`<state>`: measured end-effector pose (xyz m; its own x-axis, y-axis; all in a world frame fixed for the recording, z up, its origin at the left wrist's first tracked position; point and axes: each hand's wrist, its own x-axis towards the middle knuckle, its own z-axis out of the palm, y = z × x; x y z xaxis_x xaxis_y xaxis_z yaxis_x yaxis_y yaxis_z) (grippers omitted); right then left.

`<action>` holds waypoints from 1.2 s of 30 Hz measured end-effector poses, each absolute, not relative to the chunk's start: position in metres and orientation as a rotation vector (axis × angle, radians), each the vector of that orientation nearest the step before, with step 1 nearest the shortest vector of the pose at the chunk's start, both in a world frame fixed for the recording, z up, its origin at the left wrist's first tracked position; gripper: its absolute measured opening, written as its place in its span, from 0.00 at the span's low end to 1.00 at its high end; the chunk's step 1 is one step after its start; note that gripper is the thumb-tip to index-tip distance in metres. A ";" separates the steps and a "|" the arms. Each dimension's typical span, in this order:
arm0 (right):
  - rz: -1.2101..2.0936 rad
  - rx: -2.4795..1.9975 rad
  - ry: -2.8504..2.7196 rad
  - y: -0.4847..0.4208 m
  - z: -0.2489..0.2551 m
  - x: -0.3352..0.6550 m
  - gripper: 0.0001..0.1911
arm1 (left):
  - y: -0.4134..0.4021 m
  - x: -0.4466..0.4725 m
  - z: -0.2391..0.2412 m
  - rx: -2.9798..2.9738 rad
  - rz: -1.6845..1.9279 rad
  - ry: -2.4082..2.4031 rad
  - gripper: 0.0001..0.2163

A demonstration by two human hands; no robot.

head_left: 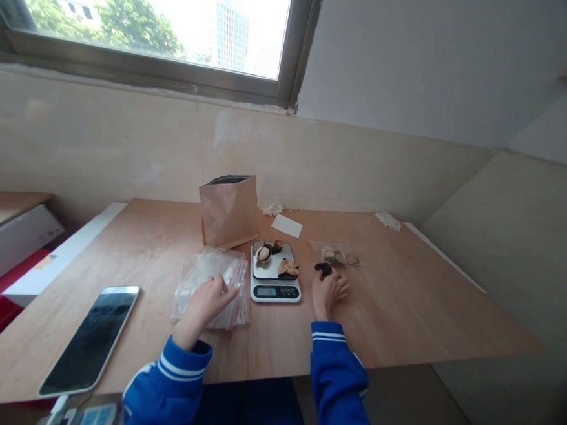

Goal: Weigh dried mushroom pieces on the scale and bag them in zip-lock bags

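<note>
Dark piece: a small dark brown piece (323,268) sits at the tips of the right hand (328,292), pinched in its fingers (326,279) as far as this small view lets me tell, low over the counter (404,298).
Right hand: just right of the scale (275,272), blue sleeve with white stripes behind it.
Scale: between the two hands, several tan and dark pieces (275,257) lying on its platform; display toward the person, digits too small to read.
Filled bag: a clear bag (337,254) with light pieces inside lies just beyond the right fingers.
Left hand: the left hand (207,302) rests palm down, fingers spread and released, on a stack of clear zip bags (211,278) left of the scale.
Paper bag: a brown paper bag (228,210) stands open beyond the left fingers.
Card: a white card (286,226) lies beyond the scale.
Phone: a phone (93,338), screen dark, lies well left of the left hand.
</note>
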<state>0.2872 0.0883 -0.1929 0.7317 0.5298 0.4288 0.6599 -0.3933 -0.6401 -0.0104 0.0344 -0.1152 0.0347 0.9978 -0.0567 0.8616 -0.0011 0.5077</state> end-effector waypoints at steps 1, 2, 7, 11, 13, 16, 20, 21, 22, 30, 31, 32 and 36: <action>-0.190 -2.073 -0.894 0.088 -0.193 0.287 0.18 | 0.033 -0.009 -0.119 1.933 0.430 1.880 0.13; -0.187 -2.067 -0.890 0.088 -0.192 0.287 0.18 | 0.033 -0.007 -0.122 1.948 0.419 1.884 0.13; -0.185 -2.081 -0.908 0.086 -0.190 0.286 0.19 | 0.033 -0.005 -0.125 1.992 0.374 1.939 0.11; -0.174 -2.095 -0.924 0.085 -0.188 0.285 0.19 | 0.032 -0.002 -0.124 2.025 0.339 1.955 0.12; -0.162 -2.082 -0.922 0.086 -0.188 0.285 0.19 | 0.032 0.000 -0.126 2.042 0.336 1.961 0.13; -0.147 -2.070 -0.919 0.085 -0.188 0.285 0.18 | 0.034 0.001 -0.132 2.054 0.360 1.976 0.12; -0.159 -1.955 -1.013 0.085 -0.180 0.281 0.18 | 0.040 0.000 -0.142 2.039 0.435 1.965 0.13; -0.166 -1.894 -1.064 0.086 -0.176 0.279 0.17 | 0.041 -0.001 -0.145 2.037 0.458 1.956 0.13; -0.167 -1.823 -1.122 0.088 -0.171 0.277 0.18 | 0.043 -0.002 -0.148 2.039 0.482 1.947 0.14; 0.380 -1.334 -1.831 0.138 -0.124 0.255 0.13 | 0.043 -0.008 -0.159 2.083 0.640 1.873 0.14; 0.463 -1.342 -1.920 0.146 -0.120 0.252 0.13 | 0.042 -0.008 -0.160 2.083 0.666 1.865 0.13; 0.536 -1.355 -1.995 0.153 -0.117 0.250 0.14 | 0.042 -0.008 -0.160 2.080 0.689 1.859 0.13; 0.692 -1.327 -2.058 0.170 -0.113 0.246 0.20 | 0.040 -0.008 -0.160 2.046 0.738 1.856 0.13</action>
